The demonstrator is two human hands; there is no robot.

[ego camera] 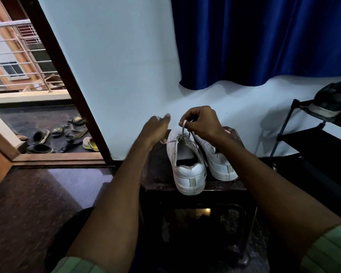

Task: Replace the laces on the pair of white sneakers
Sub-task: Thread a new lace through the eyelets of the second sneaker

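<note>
Two white sneakers stand side by side on a dark small table (pixel 220 187), heels toward me. The left sneaker (pixel 187 166) has a grey-white lace (pixel 182 134) threaded near its top eyelets. My right hand (pixel 202 121) pinches a loop of that lace above the shoe. My left hand (pixel 156 129) is blurred to the left of the shoe, and one lace end runs from the eyelets to under it; its grip cannot be made out. The right sneaker (pixel 220 164) sits partly behind my right forearm.
An open doorway with a brown frame (pixel 67 91) at the left leads to a balcony with several sandals (pixel 67 134). A blue curtain (pixel 264 40) hangs behind. A black shoe rack (pixel 303 138) stands at the right. The polished floor (pixel 37 203) lies at the lower left.
</note>
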